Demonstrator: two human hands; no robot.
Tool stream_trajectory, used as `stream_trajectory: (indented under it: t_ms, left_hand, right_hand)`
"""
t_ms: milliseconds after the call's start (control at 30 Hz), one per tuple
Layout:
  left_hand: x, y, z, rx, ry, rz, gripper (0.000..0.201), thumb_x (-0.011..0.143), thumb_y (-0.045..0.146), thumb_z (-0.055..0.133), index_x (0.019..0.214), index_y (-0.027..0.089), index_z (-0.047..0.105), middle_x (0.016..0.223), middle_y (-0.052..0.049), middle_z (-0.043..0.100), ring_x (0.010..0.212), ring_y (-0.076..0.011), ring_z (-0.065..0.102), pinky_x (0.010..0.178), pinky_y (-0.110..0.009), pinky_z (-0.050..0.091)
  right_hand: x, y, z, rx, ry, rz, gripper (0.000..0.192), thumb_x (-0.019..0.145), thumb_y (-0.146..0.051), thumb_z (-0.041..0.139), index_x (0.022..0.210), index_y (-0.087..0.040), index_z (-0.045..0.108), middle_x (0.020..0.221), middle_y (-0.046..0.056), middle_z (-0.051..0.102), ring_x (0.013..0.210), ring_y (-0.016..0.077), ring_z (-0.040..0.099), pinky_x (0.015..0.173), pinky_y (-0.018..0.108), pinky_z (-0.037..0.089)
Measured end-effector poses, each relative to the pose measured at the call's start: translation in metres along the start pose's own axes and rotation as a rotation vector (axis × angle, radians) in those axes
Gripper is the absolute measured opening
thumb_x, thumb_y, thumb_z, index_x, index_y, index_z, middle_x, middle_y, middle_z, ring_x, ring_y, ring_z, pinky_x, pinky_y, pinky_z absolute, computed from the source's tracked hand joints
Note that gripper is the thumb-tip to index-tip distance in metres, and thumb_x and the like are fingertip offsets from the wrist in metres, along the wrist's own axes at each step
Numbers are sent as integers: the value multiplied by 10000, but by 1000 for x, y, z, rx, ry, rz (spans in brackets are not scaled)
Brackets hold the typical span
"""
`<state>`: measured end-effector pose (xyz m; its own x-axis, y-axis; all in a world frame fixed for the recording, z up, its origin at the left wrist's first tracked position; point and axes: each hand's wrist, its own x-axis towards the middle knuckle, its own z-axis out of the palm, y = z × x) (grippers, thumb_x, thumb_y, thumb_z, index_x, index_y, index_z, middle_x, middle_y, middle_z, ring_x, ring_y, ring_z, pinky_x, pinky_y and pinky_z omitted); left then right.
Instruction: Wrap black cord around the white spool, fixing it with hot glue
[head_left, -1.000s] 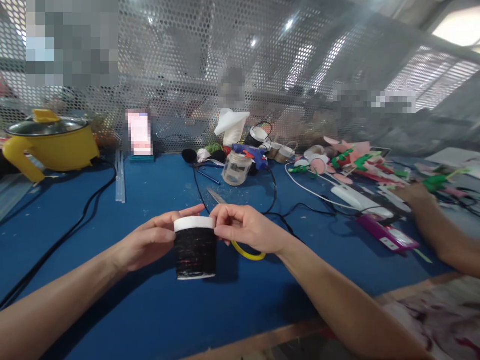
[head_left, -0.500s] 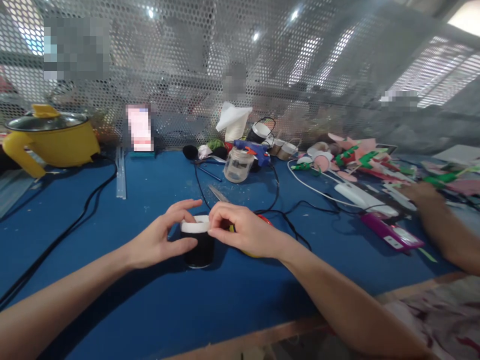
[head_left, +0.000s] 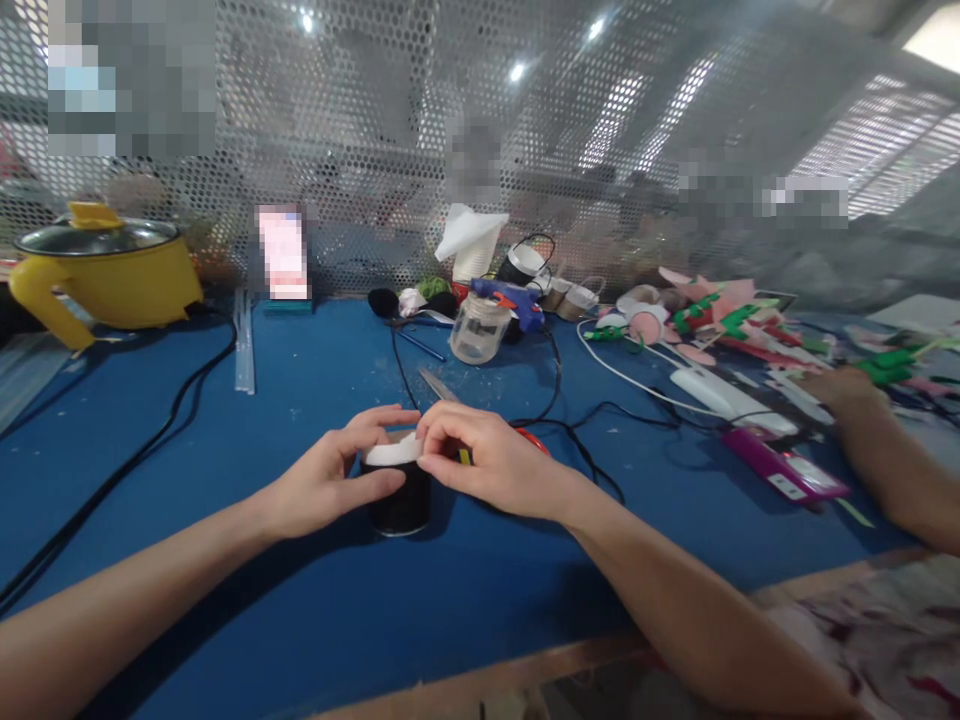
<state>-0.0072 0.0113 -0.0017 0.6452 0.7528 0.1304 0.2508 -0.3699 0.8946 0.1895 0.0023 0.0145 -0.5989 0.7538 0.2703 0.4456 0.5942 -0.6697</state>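
A small black cup (head_left: 401, 508) stands upright on the blue table, with a white strip (head_left: 388, 455) along its top edge. My left hand (head_left: 330, 475) is closed around the cup's left side, its thumb against the front and its fingers over the rim. At the right of the rim, my right hand (head_left: 487, 460) pinches the end of the white strip between thumb and index finger. Scissors (head_left: 436, 386) lie behind my right hand, which partly covers them. My fingers hide much of the cup's opening.
Behind the cup are a clear jar (head_left: 478, 332) and a blue glue gun (head_left: 514, 300). A yellow pot (head_left: 124, 285) stands far left, a phone (head_left: 285, 255) against the mesh. Black cables cross the table. At right, another person's arm (head_left: 877, 450) reaches past a purple box (head_left: 780, 468).
My left fingers and thumb have shifted slightly right over the cup. The white strip now slants upward toward my right fingers, which have barely moved.
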Motion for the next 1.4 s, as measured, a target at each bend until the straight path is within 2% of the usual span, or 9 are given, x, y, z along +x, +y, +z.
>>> stream_trajectory:
  t_ms: [333, 500, 600, 733, 967, 1067, 1300, 1400]
  left_hand:
    - [4, 1, 7, -38, 63, 46, 110, 749, 226, 542, 829, 158, 573, 1258, -107, 443, 1173, -257, 390, 968, -394, 298]
    - [4, 1, 6, 93, 74, 25, 175, 732, 242, 542, 886, 159, 563, 1228, -116, 477, 1192, -255, 362, 980, -408, 285]
    - [6, 7, 4, 230, 73, 26, 265, 703, 255, 553, 944, 147, 561, 1202, -129, 499, 1198, -276, 340, 977, -432, 288]
    - [10, 17, 4, 321, 66, 31, 251, 711, 232, 495, 930, 142, 575, 1158, -128, 535, 1183, -273, 355, 965, -434, 303]
    - [14, 21, 9, 292, 131, -13, 105, 692, 224, 450, 691, 156, 530, 1034, -137, 583, 1133, -277, 412, 914, -415, 348]
    - [14, 20, 11, 258, 173, -14, 88, 679, 226, 447, 680, 166, 512, 1035, -134, 578, 1155, -277, 393, 915, -412, 342]
    - [14, 17, 12, 207, 180, -35, 63, 666, 226, 447, 652, 183, 491, 1041, -116, 581, 1182, -273, 357, 958, -424, 279]
    - [14, 16, 9, 152, 156, -62, 62, 666, 225, 457, 618, 187, 463, 1104, -114, 557, 1171, -278, 367, 952, -430, 276]
  right_hand:
    - [1, -8, -9, -130, 42, -77, 146, 762, -81, 473, 663, -174, 421, 788, 13, 493, 691, 101, 456, 642, 236, 383]
    - [5, -7, -4, -186, 28, -70, 170, 742, -71, 480, 638, -174, 394, 762, 11, 476, 639, 94, 431, 599, 229, 368]
    - [6, -6, -1, -204, 30, -78, 168, 744, -72, 477, 638, -172, 394, 766, 15, 477, 654, 99, 437, 608, 232, 370]
    - [7, -6, 0, -205, 35, -91, 163, 743, -73, 477, 641, -173, 397, 795, 27, 495, 690, 110, 457, 629, 239, 381]
    - [6, -6, 1, -198, 45, -104, 159, 748, -88, 488, 640, -171, 406, 858, 57, 527, 746, 127, 497, 656, 253, 402]
    - [7, -7, 1, -193, 52, -115, 168, 743, -79, 487, 633, -174, 402, 856, 62, 532, 771, 134, 504, 670, 257, 409]
    - [4, -7, -2, -180, 73, -130, 112, 740, -82, 486, 677, -167, 448, 894, 66, 535, 784, 128, 507, 686, 261, 422]
    - [2, -6, -6, -116, 133, -86, 96, 736, -67, 468, 741, -163, 470, 941, 62, 527, 677, 87, 498, 644, 238, 432]
